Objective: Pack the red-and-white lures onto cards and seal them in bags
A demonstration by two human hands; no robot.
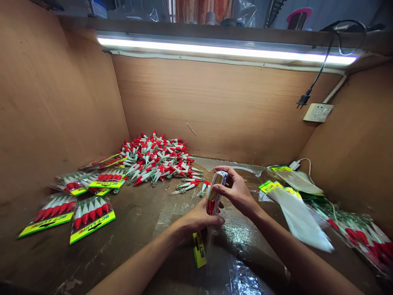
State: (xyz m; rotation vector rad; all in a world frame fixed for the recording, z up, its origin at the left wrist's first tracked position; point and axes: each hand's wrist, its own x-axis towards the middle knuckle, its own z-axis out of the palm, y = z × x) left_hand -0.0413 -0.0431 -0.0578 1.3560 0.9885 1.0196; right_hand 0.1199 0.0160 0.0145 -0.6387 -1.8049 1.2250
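Observation:
My left hand [196, 221] and my right hand [236, 191] meet over the middle of the bench. Both grip a clear plastic bag [215, 196] with red-and-white lures inside. The bag's yellow-green header card [199, 250] hangs below my left hand. My left fingers wrap the bag's lower part. My right fingers pinch its upper end. A big heap of loose red-and-white lures [156, 157] lies behind, toward the back wall.
Filled lure packs [92, 217] lie at the left on the brown bench. Empty clear bags with yellow headers [294, 209] lie at the right, over more lures [365, 235]. Wooden walls enclose the booth. A wall socket [317, 112] and a light strip [227, 51] are above.

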